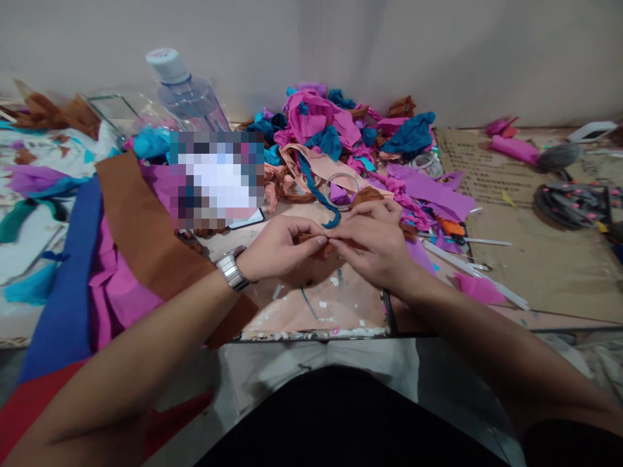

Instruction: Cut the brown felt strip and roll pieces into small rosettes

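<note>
My left hand (280, 250), with a metal-banded watch (232, 268) at its wrist, pinches thumb against forefinger over the bench. Fingertips almost touching it, my right hand (377, 243) is closed in a pinch too. Between them is a small brown crepe-paper piece (318, 251), partly covered by the fingers. Just beyond the fingertips lies a twisted teal strip (314, 185), curled at its near end. A clear roll of tape or ring sits right behind the right hand. Below the hands, a pinkish work surface (316, 314) carries small white scraps.
A heap of crumpled pink, teal and brown scraps (331, 123) lies at the back. A capped bottle (187, 97) and a blurred-out phone (246, 219) stand left of it. Long brown (141, 227) and blue (68, 279) sheets overhang the left edge. Cardboard (530, 259) and white sticks (477, 275) lie right.
</note>
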### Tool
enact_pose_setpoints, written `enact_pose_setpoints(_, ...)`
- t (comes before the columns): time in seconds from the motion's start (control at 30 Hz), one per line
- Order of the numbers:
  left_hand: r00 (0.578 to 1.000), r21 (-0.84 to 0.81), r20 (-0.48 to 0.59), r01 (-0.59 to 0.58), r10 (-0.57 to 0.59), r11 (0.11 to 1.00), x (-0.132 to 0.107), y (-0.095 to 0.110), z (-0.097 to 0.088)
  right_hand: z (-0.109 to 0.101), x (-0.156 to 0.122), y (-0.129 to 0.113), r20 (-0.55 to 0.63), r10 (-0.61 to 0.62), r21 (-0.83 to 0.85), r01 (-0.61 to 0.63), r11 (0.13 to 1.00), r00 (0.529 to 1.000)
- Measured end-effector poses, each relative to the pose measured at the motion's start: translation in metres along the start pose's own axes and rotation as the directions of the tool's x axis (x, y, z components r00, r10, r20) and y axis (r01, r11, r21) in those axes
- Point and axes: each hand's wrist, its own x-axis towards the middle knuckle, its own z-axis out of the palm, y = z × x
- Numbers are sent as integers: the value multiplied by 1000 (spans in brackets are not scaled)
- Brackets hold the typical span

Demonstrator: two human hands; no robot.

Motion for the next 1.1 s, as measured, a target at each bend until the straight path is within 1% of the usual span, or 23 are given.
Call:
enact_pose_setpoints(0.17, 999, -43, 7, 32, -31, 999, 1, -3, -2, 1, -2, 2, -6, -42, -36, 42, 999, 999)
enact_pose_setpoints(0.37, 1000, -17, -8, 13, -13, 1000, -1, -3, -2, 1, -2, 2, -7, -105, -79, 104, 991, 994)
enact_pose_setpoints(0.43, 1000, -25, -8, 23, -23, 999, -1, -3, -2, 1, -2, 1, -11, -117, -92, 116, 989, 993)
enact_pose_setpoints(0.6, 998, -38, -28, 61, -62, 997, 1, -5, -1, 3, -1, 0, -41, -121, -127, 115, 985, 992)
enact_pose_setpoints(0.73, 997, -30, -40, 64, -65, 998, 1, -5, 1, 4, 0, -1, -10, -112, -143, 110, 984, 994)
enact_pose_setpoints(0.83, 999, 23, -40, 31, -30, 999, 1, -5, 2, 5, 1, -2, -2, -80, -121, 79, 989, 997)
enact_pose_setpoints(0.97, 998, 112, -57, -33, 39, 993, -1, -5, 3, 6, 2, -4, -13, -7, -21, 6, 1000, 1000)
enact_pose_setpoints(1.1, 986, 267, -67, -129, 152, 955, -3, -5, 2, 8, 2, -4, -26, 58, 46, -57, 997, 998)
